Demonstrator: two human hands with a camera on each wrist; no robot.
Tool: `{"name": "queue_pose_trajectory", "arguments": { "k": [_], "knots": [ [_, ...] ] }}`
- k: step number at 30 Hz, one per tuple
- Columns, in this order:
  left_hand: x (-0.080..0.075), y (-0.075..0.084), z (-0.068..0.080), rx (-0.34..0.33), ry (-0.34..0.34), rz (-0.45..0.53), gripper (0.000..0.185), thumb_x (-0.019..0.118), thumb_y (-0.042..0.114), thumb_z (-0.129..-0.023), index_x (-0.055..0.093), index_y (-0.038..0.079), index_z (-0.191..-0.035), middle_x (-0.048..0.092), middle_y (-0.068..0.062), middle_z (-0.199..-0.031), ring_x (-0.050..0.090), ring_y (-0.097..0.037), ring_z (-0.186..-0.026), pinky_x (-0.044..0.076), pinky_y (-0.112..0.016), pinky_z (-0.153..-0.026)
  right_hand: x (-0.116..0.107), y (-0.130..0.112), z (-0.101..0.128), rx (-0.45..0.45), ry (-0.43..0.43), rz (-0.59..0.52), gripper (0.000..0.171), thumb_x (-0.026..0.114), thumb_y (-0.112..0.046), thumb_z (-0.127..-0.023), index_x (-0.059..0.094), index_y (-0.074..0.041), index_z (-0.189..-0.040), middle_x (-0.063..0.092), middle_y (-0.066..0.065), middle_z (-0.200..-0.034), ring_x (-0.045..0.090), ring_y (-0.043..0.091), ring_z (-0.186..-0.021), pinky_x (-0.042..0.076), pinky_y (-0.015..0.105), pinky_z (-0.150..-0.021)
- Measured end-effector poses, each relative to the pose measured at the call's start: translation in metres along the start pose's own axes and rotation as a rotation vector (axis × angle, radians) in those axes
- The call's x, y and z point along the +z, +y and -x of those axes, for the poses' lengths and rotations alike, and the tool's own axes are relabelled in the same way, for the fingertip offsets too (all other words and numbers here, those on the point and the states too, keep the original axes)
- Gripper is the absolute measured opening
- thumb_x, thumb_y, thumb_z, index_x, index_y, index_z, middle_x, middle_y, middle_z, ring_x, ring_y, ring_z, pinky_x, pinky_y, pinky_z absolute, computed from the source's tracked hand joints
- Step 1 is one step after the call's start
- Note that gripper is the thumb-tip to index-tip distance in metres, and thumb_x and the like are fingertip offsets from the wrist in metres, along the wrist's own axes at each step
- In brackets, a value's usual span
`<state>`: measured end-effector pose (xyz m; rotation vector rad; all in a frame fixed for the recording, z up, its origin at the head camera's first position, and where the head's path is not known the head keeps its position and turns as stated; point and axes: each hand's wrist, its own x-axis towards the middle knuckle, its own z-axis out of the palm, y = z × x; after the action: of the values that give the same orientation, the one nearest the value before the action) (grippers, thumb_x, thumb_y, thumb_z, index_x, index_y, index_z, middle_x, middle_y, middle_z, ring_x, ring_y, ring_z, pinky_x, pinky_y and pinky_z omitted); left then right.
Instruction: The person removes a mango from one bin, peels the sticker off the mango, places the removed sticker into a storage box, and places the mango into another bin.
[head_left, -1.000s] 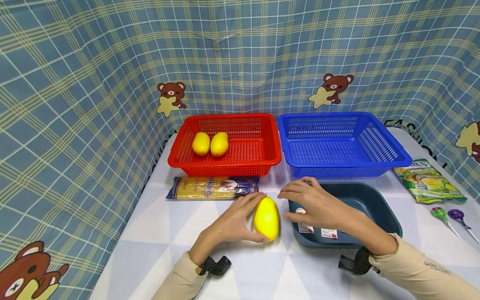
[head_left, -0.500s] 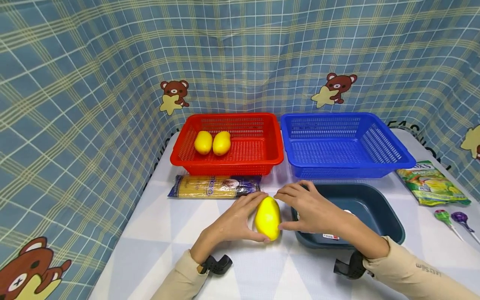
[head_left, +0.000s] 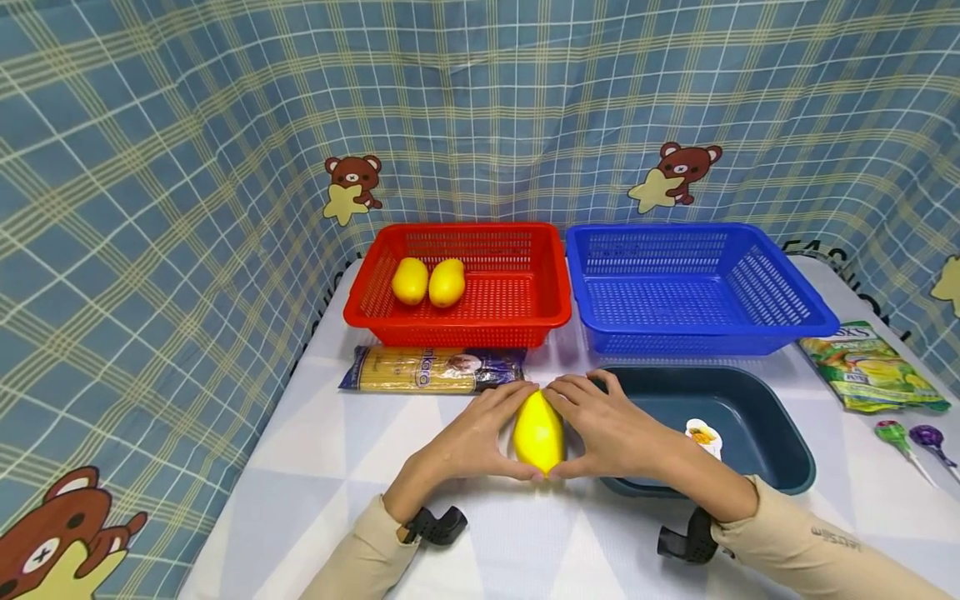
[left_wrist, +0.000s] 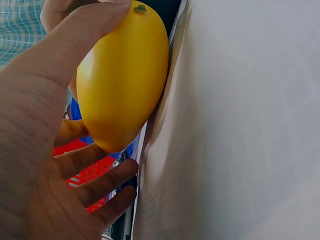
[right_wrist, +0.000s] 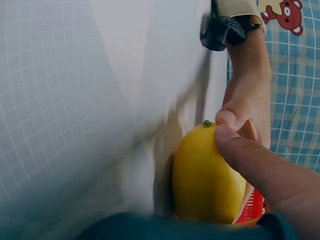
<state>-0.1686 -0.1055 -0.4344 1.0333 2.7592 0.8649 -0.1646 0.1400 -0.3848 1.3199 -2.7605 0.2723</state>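
Note:
A yellow mango (head_left: 538, 435) with a small green stem end lies on the table between my hands. My left hand (head_left: 472, 437) grips it from the left, thumb at the near end and fingertips at the far end. From the right, my right hand (head_left: 611, 427) holds the same mango in a matching way, and the two thumbs nearly meet. In the left wrist view the mango (left_wrist: 122, 75) shows its whole side beside the fingers. The right wrist view shows my right thumb on the mango (right_wrist: 202, 175) near its stem.
Behind stand a red basket (head_left: 457, 337) with two mangoes (head_left: 410, 281) and a blue basket (head_left: 697, 343). A spaghetti pack (head_left: 420, 370) lies before the red one. A dark tray (head_left: 780, 433) holds a white label-like piece (head_left: 703, 438). Rightward lie a green packet (head_left: 873, 367) and two lollipops (head_left: 892, 432).
My right hand has moved left from over the dark tray and taken hold of the mango's right side. The left hand has stayed on the mango. The head view has shifted slightly.

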Motion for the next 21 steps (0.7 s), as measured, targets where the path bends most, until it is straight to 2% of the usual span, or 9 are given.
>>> {"name": "queue_pose_trajectory", "arguments": {
  "k": [6, 14, 21],
  "knots": [
    [0.0, 0.002, 0.0, -0.005, 0.006, -0.003, 0.112, 0.08, 0.066, -0.072, 0.028, 0.018, -0.159, 0.029, -0.003, -0.161, 0.036, -0.024, -0.14, 0.034, -0.045, -0.113, 0.004, 0.0, -0.002, -0.01, 0.011, 0.005, 0.103, 0.079, -0.067, -0.072, 0.051, 0.001, -0.143, 0.055, 0.014, -0.141, 0.042, 0.034, -0.135, 0.021, 0.066, -0.109],
    [-0.004, 0.004, -0.001, -0.006, 0.014, -0.111, 0.117, 0.075, 0.074, -0.07, 0.026, 0.018, -0.16, 0.031, -0.003, -0.162, 0.034, -0.028, -0.138, 0.026, -0.053, -0.115, 0.004, 0.001, -0.003, -0.006, 0.021, -0.007, 0.102, 0.079, -0.067, -0.071, 0.052, 0.0, -0.143, 0.056, 0.013, -0.14, 0.042, 0.033, -0.134, 0.02, 0.067, -0.109],
    [-0.015, -0.001, 0.003, -0.02, 0.071, -0.082, 0.11, 0.077, 0.071, -0.071, 0.031, 0.024, -0.159, 0.034, -0.001, -0.16, 0.031, -0.025, -0.144, 0.02, -0.056, -0.117, 0.005, 0.001, -0.004, 0.002, 0.013, -0.027, 0.101, 0.082, -0.064, -0.069, 0.054, 0.001, -0.141, 0.056, 0.014, -0.139, 0.042, 0.034, -0.134, 0.019, 0.068, -0.109]
  ]
}}
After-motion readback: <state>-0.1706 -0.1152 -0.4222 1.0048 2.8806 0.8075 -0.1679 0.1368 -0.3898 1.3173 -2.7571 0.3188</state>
